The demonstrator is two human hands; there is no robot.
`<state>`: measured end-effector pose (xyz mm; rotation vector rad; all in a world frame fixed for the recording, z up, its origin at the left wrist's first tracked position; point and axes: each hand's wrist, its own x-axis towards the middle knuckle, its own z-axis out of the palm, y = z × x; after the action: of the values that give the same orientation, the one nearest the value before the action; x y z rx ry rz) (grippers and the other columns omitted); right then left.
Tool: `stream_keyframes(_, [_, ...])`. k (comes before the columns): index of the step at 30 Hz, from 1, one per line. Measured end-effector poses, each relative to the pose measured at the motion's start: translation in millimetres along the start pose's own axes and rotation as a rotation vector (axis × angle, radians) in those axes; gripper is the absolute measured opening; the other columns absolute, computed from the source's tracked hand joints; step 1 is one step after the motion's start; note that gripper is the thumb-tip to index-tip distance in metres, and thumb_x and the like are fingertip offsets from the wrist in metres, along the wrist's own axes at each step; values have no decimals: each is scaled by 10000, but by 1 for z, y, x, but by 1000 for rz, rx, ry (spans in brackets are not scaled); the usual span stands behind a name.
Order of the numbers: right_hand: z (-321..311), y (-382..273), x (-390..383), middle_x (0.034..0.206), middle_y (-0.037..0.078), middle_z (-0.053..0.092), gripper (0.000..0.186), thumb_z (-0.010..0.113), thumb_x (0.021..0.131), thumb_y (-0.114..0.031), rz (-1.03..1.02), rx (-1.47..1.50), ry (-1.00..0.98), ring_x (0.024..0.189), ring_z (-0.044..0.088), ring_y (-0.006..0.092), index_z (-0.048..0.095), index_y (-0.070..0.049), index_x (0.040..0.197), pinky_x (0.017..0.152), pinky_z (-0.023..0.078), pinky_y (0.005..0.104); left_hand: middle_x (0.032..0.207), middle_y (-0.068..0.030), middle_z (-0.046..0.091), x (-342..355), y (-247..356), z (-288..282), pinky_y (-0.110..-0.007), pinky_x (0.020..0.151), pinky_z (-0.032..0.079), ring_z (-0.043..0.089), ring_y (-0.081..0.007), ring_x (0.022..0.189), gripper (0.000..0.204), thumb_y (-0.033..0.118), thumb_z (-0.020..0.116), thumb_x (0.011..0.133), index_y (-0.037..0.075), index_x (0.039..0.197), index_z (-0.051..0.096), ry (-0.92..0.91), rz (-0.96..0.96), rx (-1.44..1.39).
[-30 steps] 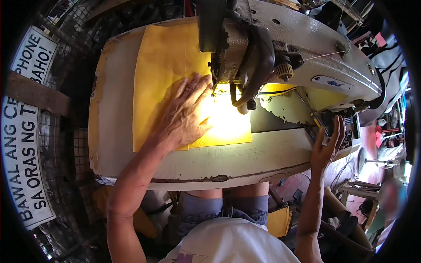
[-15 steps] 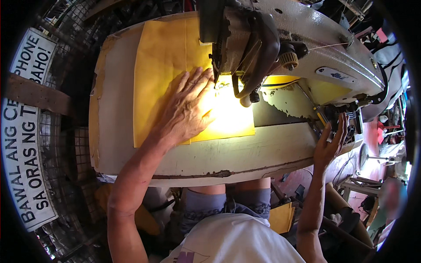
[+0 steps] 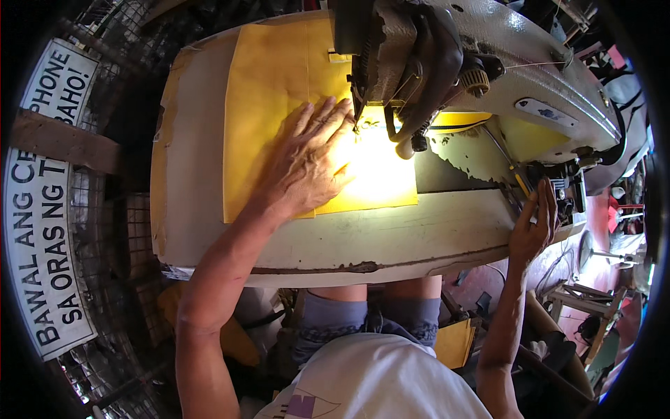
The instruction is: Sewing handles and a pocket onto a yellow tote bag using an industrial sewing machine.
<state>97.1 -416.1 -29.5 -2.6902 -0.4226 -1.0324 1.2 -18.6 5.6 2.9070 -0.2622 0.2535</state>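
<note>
My left hand lies flat on a yellow sheet of material, fingers spread and stretched toward the needle area. The sheet rests on the table of a sewing machine, and its right part passes under the head beside the needle. Bright lamp light washes out the sheet right of my hand. At the machine's right end, my right hand is raised with its fingers stretched out, next to the metal parts there. Nothing shows in it, though whether it touches those parts is unclear.
A yellow-handled screwdriver lies by the machine's right end. The pale table has a chipped front edge above my knees. A wire mesh with a white sign stands at the left. Another yellow piece sits below the table.
The whole view has shifted slightly. My left hand and the sheet keep the same place by the needle. The fingers of my right hand have drawn a little closer together.
</note>
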Motion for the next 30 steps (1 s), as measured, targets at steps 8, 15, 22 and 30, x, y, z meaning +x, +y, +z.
stream_keyframes(8, [-3,-3,8,1398,143,608,359,589,1016,-121,-36,36,36,1295,568,299,610,-46,1366,1091,415,420,1546,-255,393,-6,8,-2,-471,1257,190,312,-379,1484,666,360,579,953,-67,1444,436,-8,-3,-16])
stream_keyframes(15, [-29,45,91,1513,148,492,461,566,1031,-180,-95,158,202,1402,439,357,488,-40,1464,1153,343,479,1558,-280,352,-6,6,3,-464,1264,173,288,-381,1494,747,368,582,940,-89,1486,358,-40,-34,-18])
stream_keyframes(22, [-26,191,289,1317,153,628,382,619,1005,-199,-375,-266,-43,1190,622,265,584,-52,1356,980,515,360,1558,-269,358,-2,4,2,-464,1268,156,281,-371,1497,764,376,586,925,-86,1489,359,-13,-55,-7])
stream_keyframes(30, [24,261,349,1145,157,685,437,575,1008,-334,-97,-77,-446,1053,649,270,622,-36,1324,924,493,366,1563,-272,346,-3,1,6,-452,1268,158,267,-377,1503,767,370,584,927,-93,1491,347,-9,-37,-22])
